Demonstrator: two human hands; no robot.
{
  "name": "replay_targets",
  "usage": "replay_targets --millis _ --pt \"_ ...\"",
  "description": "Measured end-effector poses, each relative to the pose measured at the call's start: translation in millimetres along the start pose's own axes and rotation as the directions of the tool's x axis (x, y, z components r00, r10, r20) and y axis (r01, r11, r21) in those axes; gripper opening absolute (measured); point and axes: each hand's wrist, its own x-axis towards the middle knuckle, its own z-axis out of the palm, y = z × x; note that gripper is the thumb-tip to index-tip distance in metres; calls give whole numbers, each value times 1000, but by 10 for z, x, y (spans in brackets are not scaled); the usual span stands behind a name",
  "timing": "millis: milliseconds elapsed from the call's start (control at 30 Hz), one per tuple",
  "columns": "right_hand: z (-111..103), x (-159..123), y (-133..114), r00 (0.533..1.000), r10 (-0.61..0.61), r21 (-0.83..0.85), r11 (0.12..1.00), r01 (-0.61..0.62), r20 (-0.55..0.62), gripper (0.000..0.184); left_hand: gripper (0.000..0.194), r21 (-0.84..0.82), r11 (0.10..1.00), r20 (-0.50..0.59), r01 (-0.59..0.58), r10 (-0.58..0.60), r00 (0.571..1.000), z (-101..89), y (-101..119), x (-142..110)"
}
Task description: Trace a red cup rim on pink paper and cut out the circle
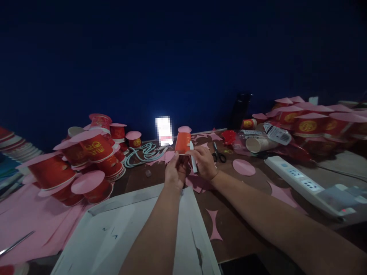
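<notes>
In the middle of the view, my left hand (175, 171) is closed around the lower end of a red paper cup (182, 143). A round pink paper disc (184, 129) sits at the cup's far end. Just to the right, my right hand (204, 161) grips a slim white pen-shaped tool (194, 162), whose upper end lies against the cup's side. What kind of tool it is I cannot make out. Pink paper scraps (197, 183) lie beneath my hands. Black-handled scissors (219, 156) rest to the right of my right hand.
Red cups with pink discs (96, 147) are piled at left; more cups (309, 124) stand at right. A white power strip (295, 177), a coiled pale cable (143, 156), a bright blurred-out screen (163, 130) and plastic-wrapped cups (259, 144) surround the work area. A white box lid (129, 229) lies in front.
</notes>
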Motion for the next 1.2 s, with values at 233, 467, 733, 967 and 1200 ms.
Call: replay_targets --millis 233,467,733,967,1200 --pt "-7 -8 28 1000 4 38 999 -4 -3 21 9 195 979 75 -58 44 996 -15 -54 9" --pt "-14 -46 -21 999 46 270 962 -45 3 42 15 158 983 25 -97 95 995 -79 -52 55" --pt "-71 -26 -126 996 67 315 948 -48 -52 39 27 289 949 36 -129 124 992 -54 -76 25" --pt "-112 29 -213 997 56 261 964 -40 -52 27 27 502 855 -3 -132 154 988 -40 -90 -3" --pt "-116 29 -218 996 51 229 973 -32 -78 25 19 620 769 -24 -158 220 975 23 -43 -67"
